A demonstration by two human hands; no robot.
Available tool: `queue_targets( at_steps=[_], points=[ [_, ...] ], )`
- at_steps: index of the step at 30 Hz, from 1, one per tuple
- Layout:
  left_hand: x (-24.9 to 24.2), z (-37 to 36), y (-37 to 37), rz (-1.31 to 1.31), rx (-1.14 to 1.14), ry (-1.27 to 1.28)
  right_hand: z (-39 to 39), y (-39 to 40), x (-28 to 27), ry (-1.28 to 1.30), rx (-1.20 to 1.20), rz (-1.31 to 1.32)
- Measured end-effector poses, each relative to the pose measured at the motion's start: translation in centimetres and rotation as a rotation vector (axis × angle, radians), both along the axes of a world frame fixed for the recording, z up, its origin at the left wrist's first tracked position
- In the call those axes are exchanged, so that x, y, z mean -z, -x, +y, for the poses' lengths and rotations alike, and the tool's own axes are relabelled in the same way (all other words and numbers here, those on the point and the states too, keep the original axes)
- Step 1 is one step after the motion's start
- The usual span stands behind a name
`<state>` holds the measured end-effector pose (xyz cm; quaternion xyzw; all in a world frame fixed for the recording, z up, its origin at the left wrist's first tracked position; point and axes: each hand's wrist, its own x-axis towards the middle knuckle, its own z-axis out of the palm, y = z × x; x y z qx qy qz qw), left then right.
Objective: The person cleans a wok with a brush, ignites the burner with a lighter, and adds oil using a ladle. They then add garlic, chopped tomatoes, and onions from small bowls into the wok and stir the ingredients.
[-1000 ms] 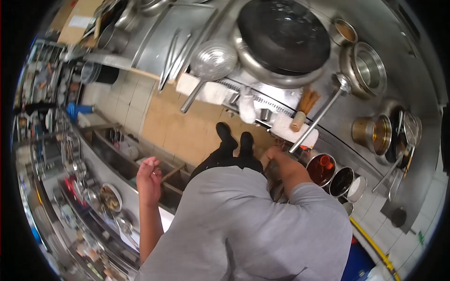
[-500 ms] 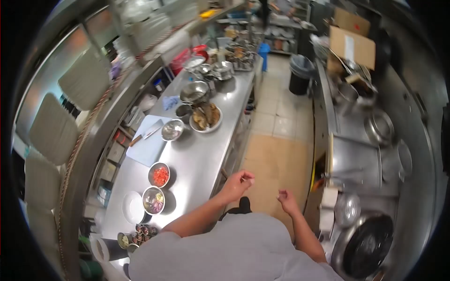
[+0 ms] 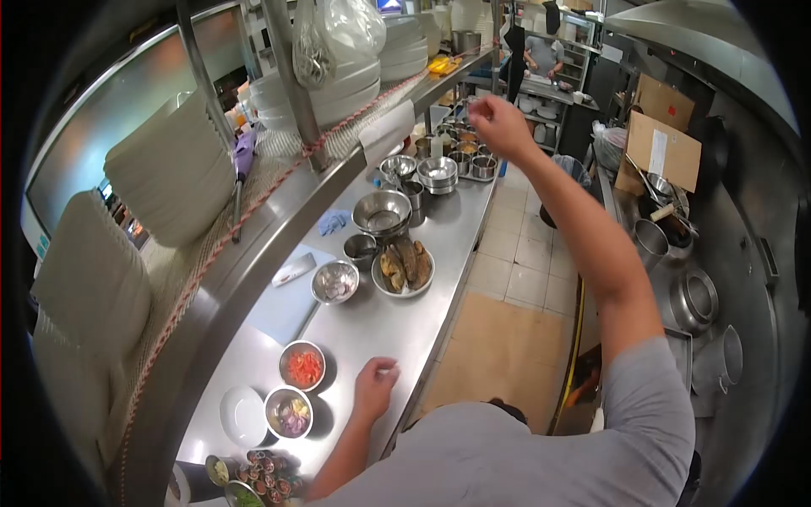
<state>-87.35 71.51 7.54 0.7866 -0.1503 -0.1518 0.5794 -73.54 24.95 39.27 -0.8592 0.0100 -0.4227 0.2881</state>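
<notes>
My left hand hangs over the steel counter near its front edge, fingers loosely bent and apart, holding nothing I can see. To its left are a steel bowl of cut red pieces, a steel bowl of sliced onion-like pieces and a white bowl. My right hand is raised at arm's length, in line with the steel containers at the counter's far end. Its fingers curl inward, hiding anything between them. Farther along the counter sits a white bowl of brown fried-looking pieces.
A knife lies on a pale cutting board. Overhead, a shelf carries stacked white dishes behind a red rope. Pots line the right side. Brown matting covers the floor. Another person stands at the back.
My right hand has risen from low beside my body and stretched forward. The left hand has moved left, over the counter, and its fingers have loosened. My view has tilted up and shifted.
</notes>
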Motion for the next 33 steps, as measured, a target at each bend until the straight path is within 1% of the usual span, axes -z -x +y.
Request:
queue_targets(
  at_steps=[3, 4, 5, 6, 7, 8, 9, 10, 11, 12, 14, 15, 16, 17, 18, 19, 20, 21, 22, 23, 24, 25, 27, 28, 30, 32, 33],
  points=[
    [1.4, 3.0, -0.6, 0.012, -0.218, 0.077, -2.8, -7.6, -5.8, 0.114, 0.150, -0.013],
    [1.4, 3.7, -0.4, 0.016, -0.314, 0.084, -4.0, -10.2, -7.5, 0.129, 0.145, -0.016],
    [1.5, 4.2, -0.2, 0.021, -0.406, 0.087, -5.5, -12.8, -8.8, 0.214, 0.196, -0.013],
    [1.6, 4.8, 0.1, 0.128, -0.489, 0.163, -6.8, -15.0, -9.9, 0.292, 0.248, -0.009],
    [1.9, 5.3, 0.4, 0.239, -0.571, 0.229, -7.7, -17.1, -10.7, 0.289, 0.246, -0.004],
    [2.4, 5.3, 0.7, 0.241, -0.574, 0.224, -8.5, -19.1, -11.5, 0.390, 0.298, 0.121],
    [2.8, 5.2, 0.9, 0.262, -0.664, 0.284, -9.0, -21.0, -12.1, 0.490, 0.348, 0.243],
    [3.0, 4.9, 1.2, 0.280, -0.755, 0.346, -9.2, -22.5, -12.4, 0.485, 0.342, 0.242],
    [3.0, 4.4, 1.6, 0.275, -0.760, 0.344, -9.3, -24.1, -12.7, 0.528, 0.334, 0.399],
    [2.8, 3.7, 1.9, 0.306, -0.813, 0.374, -9.4, -25.7, -13.2, 0.570, 0.327, 0.553],
    [3.5, 2.6, 2.0, 0.334, -0.869, 0.422, -10.3, -30.4, -12.5, 0.744, 0.286, 0.769],
    [3.4, 1.9, 2.0, 0.330, -0.854, 0.415, -12.9, -35.8, -11.3, 0.690, 0.249, 0.854],
    [3.0, 1.2, 2.2, 0.317, -0.877, 0.408, -13.2, -36.4, -11.5, 0.757, 0.128, 1.002],
    [2.3, 0.7, 2.3, 0.306, -0.899, 0.400, -12.0, -34.9, -12.2, 0.501, 0.171, 1.088],
    [1.8, 0.1, 2.4, 0.299, -0.903, 0.389, -12.2, -35.4, -12.3, 0.513, 0.226, 1.126],
    [2.1, 0.1, 2.1, 0.304, -0.886, 0.378, -12.1, -34.6, -12.5, 0.496, 0.202, 1.108],
    [2.8, 0.4, 1.9, 0.309, -0.869, 0.384, -11.6, -33.2, -12.4, 0.423, 0.167, 1.060],
    [2.3, 0.0, 1.6, 0.311, -0.853, 0.394, -10.3, -30.1, -12.7, 0.355, 0.134, 1.006],
    [1.8, -0.8, 1.3, 0.331, -0.891, 0.373, -8.7, -26.6, -13.5, 0.391, 0.228, 0.977],
    [1.4, -1.4, 0.7, 0.329, -0.879, 0.370, -7.1, -23.1, -14.5, 0.426, 0.321, 0.944],
    [1.1, -1.8, 0.2, 0.325, -0.861, 0.377, -7.9, -24.1, -13.6, 0.385, 0.366, 0.827],
    [0.8, -2.1, -0.3, 0.320, -0.842, 0.386, -8.4, -24.8, -13.3, 0.377, 0.378, 0.825],
    [0.4, -2.8, -1.4, 0.305, -0.795, 0.406, -8.9, -25.2, -13.3, 0.128, 0.440, 0.763],
    [0.0, -3.5, -1.8, 0.276, -0.777, 0.419, -9.2, -25.3, -13.3, 0.124, 0.451, 0.755],
    [0.2, -3.9, -2.3, 0.238, -0.728, 0.452, -9.4, -25.3, -12.7, 0.003, 0.459, 0.684],
    [0.1, -4.5, -2.6, 0.248, -0.682, 0.460, -9.5, -26.2, -12.0, -0.099, 0.501, 0.636],
    [0.0, -4.5, -2.6, 0.255, -0.648, 0.464, -9.7, -26.7, -11.1, -0.098, 0.499, 0.630]
  ],
)
